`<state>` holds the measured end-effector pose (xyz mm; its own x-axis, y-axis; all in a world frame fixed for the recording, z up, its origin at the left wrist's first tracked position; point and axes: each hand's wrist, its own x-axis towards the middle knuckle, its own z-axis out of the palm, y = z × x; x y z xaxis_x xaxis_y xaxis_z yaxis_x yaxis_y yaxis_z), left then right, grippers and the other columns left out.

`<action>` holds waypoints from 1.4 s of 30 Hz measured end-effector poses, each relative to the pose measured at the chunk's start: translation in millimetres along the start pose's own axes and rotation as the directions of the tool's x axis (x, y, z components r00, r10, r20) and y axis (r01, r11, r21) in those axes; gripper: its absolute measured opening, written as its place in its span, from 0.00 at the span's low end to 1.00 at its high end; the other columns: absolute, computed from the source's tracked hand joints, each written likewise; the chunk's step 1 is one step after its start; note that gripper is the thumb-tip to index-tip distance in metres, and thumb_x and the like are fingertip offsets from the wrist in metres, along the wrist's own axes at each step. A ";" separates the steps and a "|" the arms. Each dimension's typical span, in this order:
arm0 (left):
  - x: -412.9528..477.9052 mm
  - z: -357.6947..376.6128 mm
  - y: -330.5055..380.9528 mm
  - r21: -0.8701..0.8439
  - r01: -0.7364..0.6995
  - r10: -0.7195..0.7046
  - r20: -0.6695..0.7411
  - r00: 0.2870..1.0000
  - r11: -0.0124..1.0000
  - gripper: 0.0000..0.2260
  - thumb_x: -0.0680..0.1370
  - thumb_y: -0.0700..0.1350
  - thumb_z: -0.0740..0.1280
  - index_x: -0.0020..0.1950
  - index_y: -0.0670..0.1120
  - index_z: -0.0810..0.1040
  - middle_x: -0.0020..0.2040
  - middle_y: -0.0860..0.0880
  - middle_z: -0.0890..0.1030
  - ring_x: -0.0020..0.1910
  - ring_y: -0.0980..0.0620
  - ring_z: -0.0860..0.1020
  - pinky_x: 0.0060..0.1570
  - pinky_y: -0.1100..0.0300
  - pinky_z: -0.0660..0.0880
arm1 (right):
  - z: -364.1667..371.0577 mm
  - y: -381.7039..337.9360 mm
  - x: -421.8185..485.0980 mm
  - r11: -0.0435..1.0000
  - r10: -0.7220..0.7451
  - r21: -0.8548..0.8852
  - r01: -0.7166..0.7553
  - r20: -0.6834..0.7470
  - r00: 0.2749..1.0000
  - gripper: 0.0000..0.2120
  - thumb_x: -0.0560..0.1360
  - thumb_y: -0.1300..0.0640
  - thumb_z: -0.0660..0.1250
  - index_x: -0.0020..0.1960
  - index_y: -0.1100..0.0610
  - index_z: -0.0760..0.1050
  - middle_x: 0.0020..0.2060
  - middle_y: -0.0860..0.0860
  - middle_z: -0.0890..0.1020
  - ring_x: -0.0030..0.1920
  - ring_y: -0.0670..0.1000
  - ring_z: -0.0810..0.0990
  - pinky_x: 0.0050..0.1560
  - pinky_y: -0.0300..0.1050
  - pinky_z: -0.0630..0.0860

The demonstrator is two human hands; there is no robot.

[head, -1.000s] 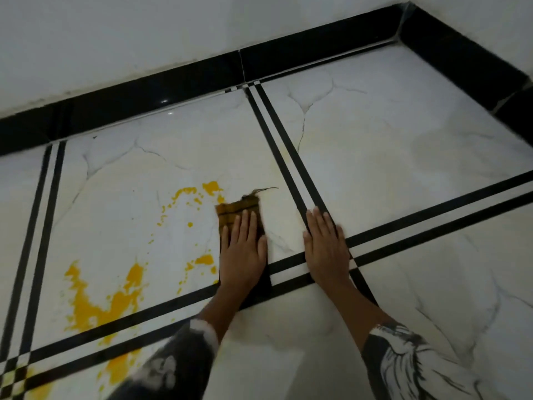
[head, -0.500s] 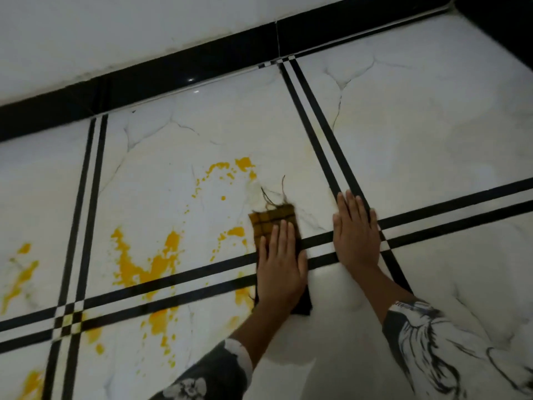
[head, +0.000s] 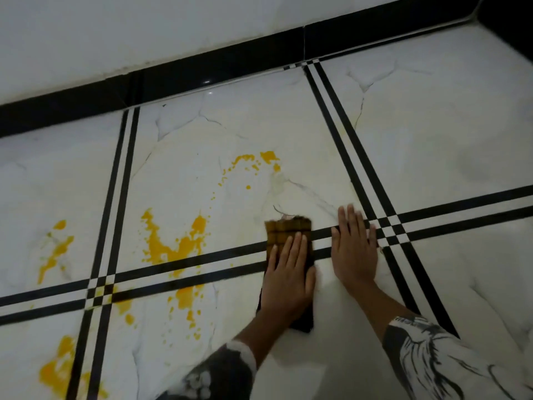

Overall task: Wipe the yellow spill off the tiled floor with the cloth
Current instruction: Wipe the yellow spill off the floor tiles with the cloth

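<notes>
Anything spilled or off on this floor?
Yes: yellow spill splattered over the floor left of the cloth, crossing the black lines. The cloth's far edge is frayed. Left hand presses it flat; right hand rests on the floor.

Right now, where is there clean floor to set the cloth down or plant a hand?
The far right tile, bordered by the black skirting and the double black stripes, shows no splashes; nor does the near right tile beside the right hand. Left of the cloth under the left hand it is crowded: the yellow spill spreads over several tiles.
</notes>
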<state>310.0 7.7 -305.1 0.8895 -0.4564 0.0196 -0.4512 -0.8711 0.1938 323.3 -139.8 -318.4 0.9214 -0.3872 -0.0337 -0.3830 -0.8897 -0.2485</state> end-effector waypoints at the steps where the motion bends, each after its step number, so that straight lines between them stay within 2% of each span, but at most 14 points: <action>1: 14.7 -3.1 -12.4 0.015 -0.020 0.020 0.021 1.000 1.000 0.25 0.78 0.54 0.52 0.73 0.44 0.64 0.72 0.48 0.68 0.71 0.50 0.67 0.70 0.46 0.61 | 1.5 0.1 -1.7 1.000 -0.009 -0.006 0.009 0.002 1.000 0.27 0.78 0.47 0.40 0.74 0.56 0.55 0.74 0.54 0.60 0.74 0.53 0.58 0.72 0.54 0.50; 5: 32.1 -9.2 -84.3 0.024 0.252 -0.251 -0.026 0.968 0.967 0.28 0.78 0.55 0.46 0.75 0.43 0.59 0.74 0.47 0.63 0.74 0.48 0.61 0.72 0.51 0.50 | -1.6 -2.5 -3.1 1.000 0.002 0.026 -0.002 -0.023 1.000 0.27 0.78 0.48 0.43 0.72 0.57 0.61 0.72 0.55 0.66 0.72 0.55 0.63 0.71 0.55 0.53; 7: 13.6 -8.1 -77.0 0.031 0.373 -0.369 -0.104 0.924 0.927 0.28 0.78 0.54 0.47 0.73 0.41 0.63 0.72 0.44 0.67 0.71 0.46 0.65 0.71 0.50 0.53 | -8.4 -8.9 2.1 0.999 0.007 0.049 -0.004 -0.051 0.999 0.26 0.78 0.50 0.45 0.69 0.59 0.67 0.68 0.56 0.71 0.69 0.57 0.68 0.69 0.57 0.58; 9: 11.4 -3.3 -42.5 -0.020 0.332 -0.332 -0.068 0.941 0.943 0.26 0.78 0.53 0.50 0.71 0.40 0.66 0.70 0.43 0.70 0.69 0.45 0.69 0.69 0.49 0.55 | -15.1 -18.3 18.4 0.997 -0.027 0.073 0.032 -0.074 0.997 0.25 0.78 0.50 0.45 0.68 0.58 0.68 0.67 0.56 0.72 0.68 0.58 0.70 0.68 0.58 0.61; 13: 85.8 -4.8 -37.0 0.023 -0.077 0.076 0.026 0.997 0.997 0.27 0.78 0.55 0.49 0.74 0.45 0.61 0.74 0.48 0.64 0.73 0.49 0.64 0.72 0.51 0.50 | -17.9 -36.3 72.9 0.987 -0.143 0.063 0.145 -0.025 0.989 0.28 0.78 0.46 0.40 0.74 0.55 0.57 0.74 0.53 0.59 0.75 0.54 0.56 0.73 0.54 0.51; 16: 129.5 -4.8 -87.3 0.025 0.121 -0.120 -0.054 0.991 0.992 0.30 0.76 0.56 0.43 0.75 0.44 0.58 0.75 0.48 0.61 0.74 0.50 0.60 0.72 0.54 0.46 | -15.7 -36.8 108.8 0.985 -0.169 0.036 0.168 0.023 0.985 0.24 0.81 0.50 0.46 0.76 0.54 0.51 0.76 0.52 0.52 0.76 0.52 0.49 0.74 0.52 0.44; 19: 118.8 0.6 -67.4 0.010 0.347 -0.341 -0.161 0.926 0.938 0.29 0.76 0.54 0.47 0.73 0.41 0.64 0.72 0.44 0.67 0.71 0.48 0.67 0.70 0.50 0.53 | -19.8 -26.3 138.2 0.985 -0.169 0.033 0.169 -0.007 0.986 0.23 0.81 0.52 0.49 0.75 0.55 0.53 0.76 0.52 0.55 0.76 0.52 0.51 0.74 0.54 0.46; 22: 119.5 9.3 -19.6 -0.028 0.129 -0.131 -0.090 0.987 0.991 0.25 0.77 0.53 0.52 0.70 0.42 0.69 0.69 0.46 0.72 0.68 0.48 0.71 0.69 0.49 0.63 | -19.6 -21.6 162.9 0.984 -0.177 0.027 0.177 0.004 0.984 0.23 0.81 0.53 0.48 0.75 0.54 0.53 0.76 0.52 0.54 0.76 0.52 0.50 0.74 0.53 0.45; 25: 182.5 0.7 -37.7 -0.005 -0.027 0.026 -0.050 0.998 1.000 0.26 0.77 0.54 0.49 0.72 0.44 0.66 0.71 0.47 0.70 0.69 0.50 0.69 0.68 0.46 0.61 | -10.4 -24.3 178.4 0.982 -0.187 0.016 0.187 0.044 0.981 0.24 0.81 0.49 0.43 0.76 0.52 0.48 0.76 0.50 0.50 0.76 0.50 0.48 0.74 0.52 0.44; 29: 221.5 -1.4 -96.9 -0.014 0.215 -0.215 -0.070 0.974 0.977 0.33 0.74 0.56 0.39 0.75 0.44 0.57 0.75 0.47 0.61 0.75 0.50 0.59 0.73 0.51 0.49 | 2.0 -23.7 178.0 0.981 -0.195 -0.021 0.194 -0.032 0.980 0.33 0.74 0.44 0.31 0.76 0.53 0.50 0.76 0.50 0.54 0.76 0.51 0.52 0.73 0.53 0.46; 31: 203.6 1.2 -90.2 0.024 0.371 -0.364 -0.157 0.918 0.928 0.30 0.76 0.55 0.43 0.73 0.41 0.62 0.73 0.44 0.66 0.72 0.48 0.65 0.71 0.48 0.56 | 4.4 -25.6 178.3 0.983 -0.184 -0.014 0.184 -0.033 0.982 0.32 0.75 0.44 0.32 0.75 0.53 0.51 0.76 0.50 0.55 0.75 0.51 0.53 0.73 0.53 0.47; 34: 193.7 8.8 -45.6 -0.006 0.277 -0.276 -0.074 0.958 0.961 0.27 0.77 0.52 0.48 0.71 0.41 0.67 0.70 0.44 0.70 0.69 0.47 0.70 0.68 0.45 0.62 | 4.7 -25.2 180.2 0.987 -0.163 -0.013 0.162 -0.039 0.986 0.30 0.76 0.46 0.35 0.75 0.53 0.53 0.75 0.51 0.57 0.75 0.51 0.55 0.73 0.54 0.48; 37: 240.9 1.5 -47.4 -0.011 0.053 -0.053 0.027 0.998 0.999 0.31 0.76 0.55 0.40 0.76 0.44 0.55 0.76 0.48 0.58 0.75 0.50 0.57 0.73 0.50 0.48 | 7.2 -23.0 181.5 0.984 -0.180 -0.032 0.178 -0.058 0.982 0.29 0.77 0.47 0.37 0.75 0.54 0.55 0.74 0.51 0.59 0.74 0.52 0.58 0.72 0.54 0.50; 42: 256.1 0.6 -108.2 -0.021 0.395 -0.395 -0.115 0.912 0.918 0.29 0.77 0.55 0.42 0.76 0.43 0.53 0.77 0.45 0.57 0.75 0.49 0.55 0.72 0.50 0.46 | 9.7 -23.6 181.8 0.985 -0.175 -0.019 0.174 -0.059 0.983 0.29 0.77 0.46 0.36 0.75 0.52 0.53 0.75 0.49 0.56 0.75 0.50 0.54 0.72 0.51 0.45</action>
<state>586.6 -15.0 -321.7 0.9972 -0.0514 0.0538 -0.0614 -0.9766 0.2060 500.4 -186.8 -328.1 0.9685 -0.2396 0.0678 -0.2182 -0.9479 -0.2322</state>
